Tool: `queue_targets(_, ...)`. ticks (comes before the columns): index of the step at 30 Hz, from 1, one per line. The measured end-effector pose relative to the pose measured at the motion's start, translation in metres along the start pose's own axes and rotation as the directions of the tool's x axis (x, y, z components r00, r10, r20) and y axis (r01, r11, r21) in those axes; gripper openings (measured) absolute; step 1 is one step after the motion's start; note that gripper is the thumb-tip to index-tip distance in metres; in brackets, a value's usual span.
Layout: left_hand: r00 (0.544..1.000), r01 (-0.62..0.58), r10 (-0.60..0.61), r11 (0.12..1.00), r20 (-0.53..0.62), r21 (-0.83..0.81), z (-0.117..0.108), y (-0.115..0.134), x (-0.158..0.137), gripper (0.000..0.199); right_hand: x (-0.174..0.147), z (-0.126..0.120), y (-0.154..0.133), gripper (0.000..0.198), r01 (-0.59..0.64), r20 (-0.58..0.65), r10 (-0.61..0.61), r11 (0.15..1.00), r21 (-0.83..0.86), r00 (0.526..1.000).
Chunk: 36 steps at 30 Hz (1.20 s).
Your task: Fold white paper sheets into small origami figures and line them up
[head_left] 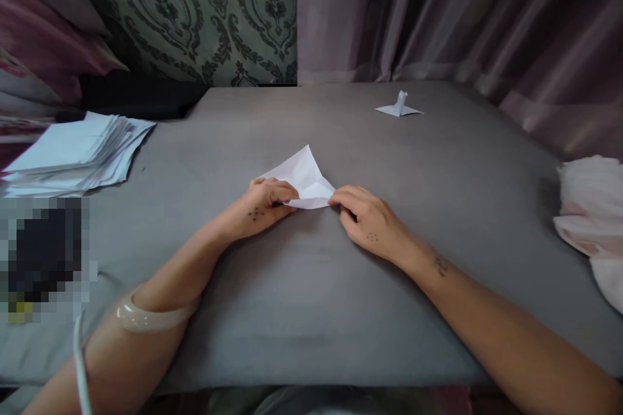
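Observation:
A white sheet of paper (304, 172), partly folded, lies in the middle of the grey-covered table between my hands. Its far corner points away from me, and its near edge is turned up. My left hand (270, 204) pinches the near left part between thumb and fingers, covering that side of the sheet. At the right corner, the fingertips of my right hand (363, 211) are closed on the paper's edge. Farther back on the right stands a small folded paper figure (400, 106) with an upright piece and two flat points, out of reach of both hands.
A stack of white paper (78, 152) lies at the left, before a black item (141, 96). A blurred-out dark object (46, 249) and a white cable (79, 356) are nearer me. Pale crumpled fabric (594, 220) sits at the right edge. Curtains (389, 6) hang behind the table.

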State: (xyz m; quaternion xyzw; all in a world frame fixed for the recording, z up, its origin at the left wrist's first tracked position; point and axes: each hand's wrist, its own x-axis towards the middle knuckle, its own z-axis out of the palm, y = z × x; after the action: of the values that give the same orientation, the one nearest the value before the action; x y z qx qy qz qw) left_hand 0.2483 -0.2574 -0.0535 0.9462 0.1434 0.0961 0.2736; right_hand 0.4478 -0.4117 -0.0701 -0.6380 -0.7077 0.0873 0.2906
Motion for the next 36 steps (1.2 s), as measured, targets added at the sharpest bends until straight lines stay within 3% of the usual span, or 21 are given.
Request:
queue_targets(3, 0.997, -0.06, 0.064, 0.995, -0.042, 0.084, 0.003, 0.0, -0.002, 0.027, 0.0, 0.001, 0.0, 0.038, 0.008, 0.002, -0.008, 1.0, -0.022, 1.0)
queue_targets(6, 0.976, -0.087, 0.128, 0.97, -0.174, 0.227, 0.008, 0.005, -0.002, 0.029, 0.0, 0.002, 0.0, 0.041, 0.026, 0.02, -0.024, 0.998, -0.062, 1.0)
queue_targets(8, 0.936, -0.038, 0.153, 0.939, -0.316, 0.342, 0.012, 0.01, 0.0, 0.024, 0.0, 0.002, -0.001, 0.041, 0.036, 0.036, -0.033, 0.996, -0.086, 0.999)
queue_targets(10, 0.881, 0.035, 0.164, 0.913, -0.443, 0.407, 0.014, 0.013, 0.003, 0.034, 0.0, 0.002, -0.001, 0.04, 0.035, 0.047, -0.031, 0.995, -0.097, 0.998)
queue_targets(12, 0.839, 0.082, 0.161, 0.907, -0.52, 0.413, 0.016, 0.014, 0.005, 0.051, 0.0, 0.002, -0.002, 0.04, 0.031, 0.059, -0.025, 0.994, -0.106, 0.998)
queue_targets(14, 0.821, 0.094, 0.146, 0.919, -0.551, 0.382, 0.017, 0.013, 0.006, 0.054, 0.0, 0.001, -0.002, 0.041, 0.035, 0.073, -0.026, 0.993, -0.115, 0.997)
queue_targets(19, 0.897, 0.047, 0.056, 0.975, -0.439, 0.219, 0.023, 0.011, 0.006, 0.017, 0.001, 0.002, 0.001, 0.044, 0.044, 0.086, -0.037, 0.996, -0.082, 0.996)
queue_targets(24, 0.947, 0.03, -0.013, 0.998, -0.322, 0.048, 0.026, 0.023, 0.005, 0.002, 0.003, 0.004, 0.006, 0.044, -0.006, 0.082, 0.005, 1.0, 0.012, 0.997)
queue_targets(30, 0.971, -0.04, 0.063, 0.994, -0.229, 0.105, 0.029, 0.02, 0.006, 0.021, 0.005, 0.003, 0.004, 0.042, -0.048, 0.081, 0.043, 0.997, 0.059, 0.996)
queue_targets(36, 0.977, -0.014, 0.028, 0.997, -0.21, 0.071, 0.029, 0.019, 0.007, 0.02, 0.003, -0.001, -0.005, 0.038, -0.028, 0.118, 0.031, 0.999, -0.03, 0.993)
